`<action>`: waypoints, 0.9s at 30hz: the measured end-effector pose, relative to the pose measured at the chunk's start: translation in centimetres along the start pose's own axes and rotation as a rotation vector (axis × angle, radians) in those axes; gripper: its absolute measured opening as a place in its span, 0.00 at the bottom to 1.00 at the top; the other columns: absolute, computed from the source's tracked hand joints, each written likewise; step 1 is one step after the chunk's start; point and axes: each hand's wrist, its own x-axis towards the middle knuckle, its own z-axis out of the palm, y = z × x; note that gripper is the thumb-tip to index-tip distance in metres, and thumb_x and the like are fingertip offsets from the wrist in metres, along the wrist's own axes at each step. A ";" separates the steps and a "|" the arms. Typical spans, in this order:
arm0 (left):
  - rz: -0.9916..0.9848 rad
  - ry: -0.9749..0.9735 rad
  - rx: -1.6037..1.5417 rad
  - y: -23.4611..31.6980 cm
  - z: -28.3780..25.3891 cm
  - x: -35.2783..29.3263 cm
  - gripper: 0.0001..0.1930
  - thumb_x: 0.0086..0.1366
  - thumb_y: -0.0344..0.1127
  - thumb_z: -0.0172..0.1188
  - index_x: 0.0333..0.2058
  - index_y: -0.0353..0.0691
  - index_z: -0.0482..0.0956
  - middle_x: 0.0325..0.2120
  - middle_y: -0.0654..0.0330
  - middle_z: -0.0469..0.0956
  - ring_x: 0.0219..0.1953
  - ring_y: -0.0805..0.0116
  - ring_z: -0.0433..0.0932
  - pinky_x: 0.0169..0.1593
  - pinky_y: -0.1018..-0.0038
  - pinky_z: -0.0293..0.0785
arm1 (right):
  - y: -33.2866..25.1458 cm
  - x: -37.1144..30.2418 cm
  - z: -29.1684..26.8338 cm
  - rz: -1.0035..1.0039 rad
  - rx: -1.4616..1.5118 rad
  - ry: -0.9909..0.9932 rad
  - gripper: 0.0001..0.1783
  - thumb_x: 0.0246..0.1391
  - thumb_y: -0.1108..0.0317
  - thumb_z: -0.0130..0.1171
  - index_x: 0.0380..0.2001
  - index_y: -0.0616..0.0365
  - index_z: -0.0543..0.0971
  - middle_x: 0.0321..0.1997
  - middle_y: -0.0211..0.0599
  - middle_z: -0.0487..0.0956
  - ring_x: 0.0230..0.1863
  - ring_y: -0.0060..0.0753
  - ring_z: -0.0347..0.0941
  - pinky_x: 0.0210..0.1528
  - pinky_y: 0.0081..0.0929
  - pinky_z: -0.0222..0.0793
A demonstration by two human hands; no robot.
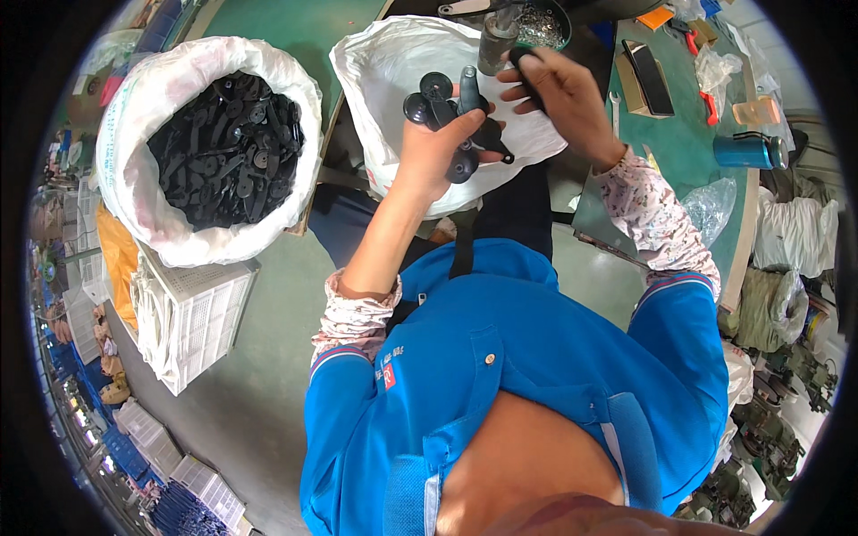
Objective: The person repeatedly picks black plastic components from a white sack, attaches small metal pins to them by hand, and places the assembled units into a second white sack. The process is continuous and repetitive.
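My left hand [435, 147] is raised over my lap and grips a bunch of black plastic parts [447, 112] with round ends and flat arms. My right hand [563, 94] is just to the right of it, holding one more black part [527, 67] by the fingertips near a grey metal cylinder [497, 40]. Both hands hover over an open white plastic bag [393, 62]. A large white sack [161, 223] on the left is full of the same black parts [228, 147].
A green bench [688, 152] on the right carries a teal bottle [749, 150], a dark flat box [650, 79], orange-handled tools and clear plastic. A bowl of small metal pieces [541, 25] stands at the top. White perforated crates [192, 322] stand under the sack.
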 end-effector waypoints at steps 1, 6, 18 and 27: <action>-0.023 -0.013 0.035 0.0 -0.2 0.1 0.14 0.58 0.23 0.58 0.43 0.33 0.71 0.36 0.56 0.77 0.36 0.63 0.81 0.27 0.68 0.83 | -0.9 -0.2 -0.2 -0.025 0.079 0.091 0.17 0.63 0.59 0.47 0.40 0.63 0.75 0.28 0.35 0.79 0.27 0.24 0.73 0.28 0.24 0.67; -0.037 -0.075 0.293 0.0 0.7 0.0 0.17 0.55 0.22 0.59 0.45 0.29 0.71 0.34 0.53 0.78 0.33 0.65 0.81 0.24 0.74 0.81 | -2.3 0.3 -0.9 -0.421 -0.325 -0.134 0.17 0.65 0.64 0.45 0.47 0.66 0.74 0.33 0.36 0.74 0.34 0.29 0.70 0.38 0.27 0.67; -0.101 -0.198 0.324 0.3 1.4 -0.3 0.19 0.55 0.21 0.59 0.47 0.33 0.68 0.37 0.52 0.78 0.36 0.61 0.81 0.25 0.74 0.81 | -2.2 0.3 -1.9 -0.609 -0.430 -0.032 0.11 0.52 0.69 0.60 0.39 0.61 0.79 0.29 0.40 0.78 0.29 0.37 0.76 0.31 0.27 0.70; -0.069 -0.143 0.056 0.7 0.1 -1.0 0.23 0.59 0.26 0.57 0.52 0.34 0.63 0.44 0.48 0.74 0.45 0.54 0.78 0.33 0.69 0.83 | -7.2 4.2 -4.7 -0.094 0.198 0.220 0.12 0.59 0.65 0.55 0.40 0.63 0.77 0.30 0.32 0.79 0.21 0.18 0.73 0.23 0.12 0.68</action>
